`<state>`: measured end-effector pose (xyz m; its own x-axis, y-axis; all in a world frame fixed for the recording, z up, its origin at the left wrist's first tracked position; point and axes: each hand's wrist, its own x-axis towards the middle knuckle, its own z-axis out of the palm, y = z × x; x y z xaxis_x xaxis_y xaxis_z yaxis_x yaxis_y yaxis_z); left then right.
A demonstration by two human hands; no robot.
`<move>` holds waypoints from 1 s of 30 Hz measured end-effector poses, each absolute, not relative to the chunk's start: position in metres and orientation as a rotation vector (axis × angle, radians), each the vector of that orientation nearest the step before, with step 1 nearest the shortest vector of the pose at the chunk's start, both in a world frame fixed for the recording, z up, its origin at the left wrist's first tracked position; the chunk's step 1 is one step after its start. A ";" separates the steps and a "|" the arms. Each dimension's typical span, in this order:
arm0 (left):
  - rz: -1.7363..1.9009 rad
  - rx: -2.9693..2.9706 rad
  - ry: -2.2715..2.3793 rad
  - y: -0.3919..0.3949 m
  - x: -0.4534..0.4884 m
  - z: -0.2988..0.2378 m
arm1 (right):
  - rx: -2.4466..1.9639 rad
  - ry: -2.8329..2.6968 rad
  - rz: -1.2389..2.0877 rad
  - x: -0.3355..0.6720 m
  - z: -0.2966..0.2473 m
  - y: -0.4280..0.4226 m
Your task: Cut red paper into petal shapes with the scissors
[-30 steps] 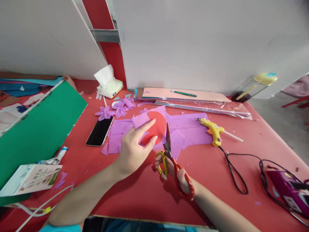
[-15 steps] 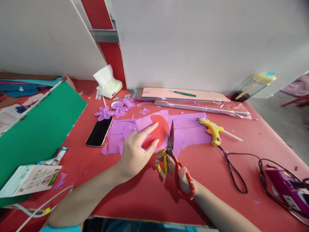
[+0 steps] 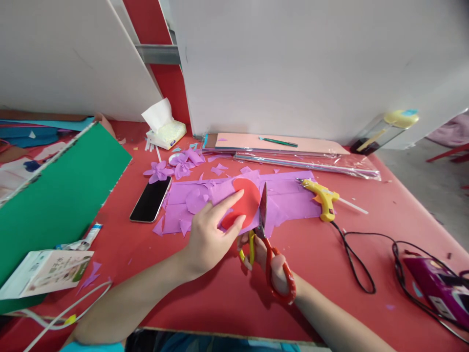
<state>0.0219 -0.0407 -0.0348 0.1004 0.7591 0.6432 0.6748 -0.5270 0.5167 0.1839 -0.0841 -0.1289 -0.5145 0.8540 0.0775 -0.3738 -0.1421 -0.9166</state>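
My left hand (image 3: 210, 237) grips a rounded red paper cutout (image 3: 249, 200) together with a piece of purple paper (image 3: 224, 189) beneath it. Its thumb and index finger press on the red cutout from above; the other fingers are mostly hidden. In my right hand (image 3: 276, 269) is a pair of scissors (image 3: 270, 254) with red and yellow handles, spread apart. One blade stands up at the right edge of the held paper; the other is largely hidden by it. More purple sheets (image 3: 293, 198) and scraps lie flat under both hands.
Left of the papers lie a phone (image 3: 151, 200), purple paper flowers (image 3: 159, 172) and a tissue pack (image 3: 166, 132). A yellow glue gun (image 3: 324, 196) and its black cord lie to the right. Wrapped paper sheets (image 3: 311, 164) and a green pen (image 3: 280, 142) line the back. A green board (image 3: 73, 190) leans left.
My left hand has shifted slightly right with the red cutout and purple paper, deeper between the scissor blades. The scissors have barely moved.
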 end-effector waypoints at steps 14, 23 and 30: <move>1.490 2.244 1.478 -0.040 0.026 -0.040 | -0.645 -1.212 1.729 0.184 -0.137 -0.084; 1.460 2.244 1.495 -0.041 0.027 -0.043 | -0.720 -1.259 1.665 0.183 -0.132 -0.082; 1.482 2.240 1.498 -0.040 0.029 -0.046 | -0.749 -1.245 1.646 0.181 -0.132 -0.082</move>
